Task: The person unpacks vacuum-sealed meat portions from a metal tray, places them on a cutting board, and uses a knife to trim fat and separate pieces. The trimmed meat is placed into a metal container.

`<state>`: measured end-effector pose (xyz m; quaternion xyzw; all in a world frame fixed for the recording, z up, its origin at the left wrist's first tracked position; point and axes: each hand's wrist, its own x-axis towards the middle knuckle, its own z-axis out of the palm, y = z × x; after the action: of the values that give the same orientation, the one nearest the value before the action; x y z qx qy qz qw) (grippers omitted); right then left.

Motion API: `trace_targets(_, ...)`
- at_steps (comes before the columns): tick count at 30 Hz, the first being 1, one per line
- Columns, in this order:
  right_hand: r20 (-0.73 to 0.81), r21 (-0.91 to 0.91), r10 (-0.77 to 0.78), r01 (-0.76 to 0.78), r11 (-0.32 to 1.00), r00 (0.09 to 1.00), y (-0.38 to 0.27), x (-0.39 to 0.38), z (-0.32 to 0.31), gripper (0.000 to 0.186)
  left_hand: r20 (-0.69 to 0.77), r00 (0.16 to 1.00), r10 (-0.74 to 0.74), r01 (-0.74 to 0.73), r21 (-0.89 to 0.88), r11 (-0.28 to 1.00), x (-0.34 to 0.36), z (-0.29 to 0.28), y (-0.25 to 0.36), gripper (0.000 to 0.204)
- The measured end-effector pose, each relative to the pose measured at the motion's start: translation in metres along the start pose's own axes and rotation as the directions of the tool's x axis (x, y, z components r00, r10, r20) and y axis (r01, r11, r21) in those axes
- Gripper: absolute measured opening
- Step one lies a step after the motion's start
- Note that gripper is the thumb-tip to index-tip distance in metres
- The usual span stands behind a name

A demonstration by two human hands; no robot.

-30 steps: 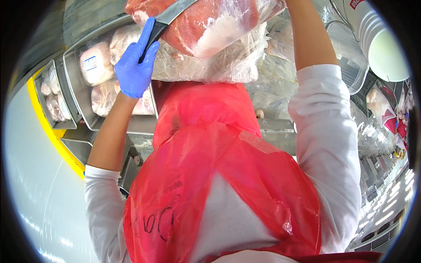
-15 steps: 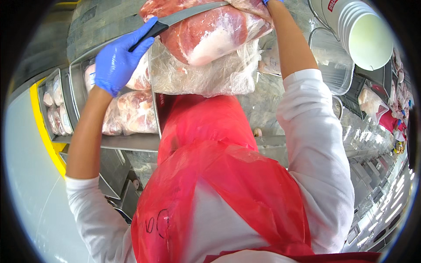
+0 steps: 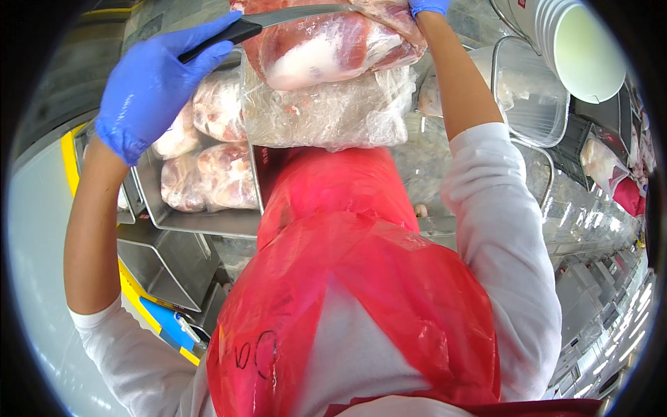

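Observation:
My left hand (image 3: 156, 80), in a blue glove, is closed round the black handle of a knife (image 3: 299, 14). The blade reaches rightward across a large piece of raw meat (image 3: 326, 52), its tip at a flap near the top right. My right hand (image 3: 429, 7), also gloved in blue, is at the meat's upper right edge; its fingers are mostly cut off by the frame's top, so its grip is hidden. Beneath the meat lies crumpled clear plastic wrap (image 3: 326, 115).
On the left, a metal tray (image 3: 201, 221) holds several wrapped pieces of meat (image 3: 226, 174). At the right stand a clear plastic tub (image 3: 531, 104) and a white bucket (image 3: 590, 55). A red apron (image 3: 333, 187) covers my front, close to the wrap.
My left hand has moved left and nearer, drawing the knife leftward a little. The whole view has shifted slightly; my right hand stays at the meat's upper right edge.

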<state>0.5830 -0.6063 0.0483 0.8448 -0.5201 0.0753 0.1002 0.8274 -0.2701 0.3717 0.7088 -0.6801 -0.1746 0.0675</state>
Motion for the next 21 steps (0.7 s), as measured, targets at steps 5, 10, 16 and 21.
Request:
trace_targets(5, 0.017, 0.147, 0.021, -0.023, 0.989, 1.0, -0.009, -0.013, -0.027, 0.029, 0.102, 0.993, -0.053, 0.04, 0.127, 0.991, 0.009, -0.011, 0.006, 0.037)
trace_targets(10, 0.024, 0.155, 0.013, -0.017, 0.988, 1.0, -0.008, -0.01, -0.027, 0.03, 0.114, 0.992, -0.057, 0.048, 0.082, 0.995, 0.022, -0.004, 0.013, 0.038)
trace_targets(16, 0.05, 0.136, 0.058, -0.064, 0.989, 0.997, 0.006, -0.014, 0.013, 0.03, -0.097, 0.994, -0.048, 0.039, -0.099, 0.994, 0.013, 0.043, 0.017, 0.037)
trace_targets(21, -0.019, 0.156, -0.011, 0.014, 0.988, 1.0, -0.003, -0.02, -0.015, 0.029, -0.147, 0.982, -0.122, 0.088, -0.215, 0.973, -0.012, 0.076, 0.007, 0.041)
